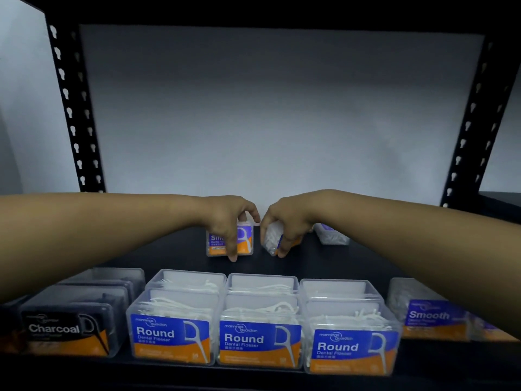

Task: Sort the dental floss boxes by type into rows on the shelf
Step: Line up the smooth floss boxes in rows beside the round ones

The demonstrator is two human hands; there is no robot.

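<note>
At the back edge of a black shelf (174,249), the left hand (225,221) curls its fingers over an upright purple Smooth flosser box (244,241), apparently squaring it into a back row. Just beside it, the right hand (290,224) grips a tilted clear box (272,239), probably its neighbour. A third box (332,237) waits nearby; Charcoal boxes (67,331) and Round boxes (259,342) line the front edge.
</note>
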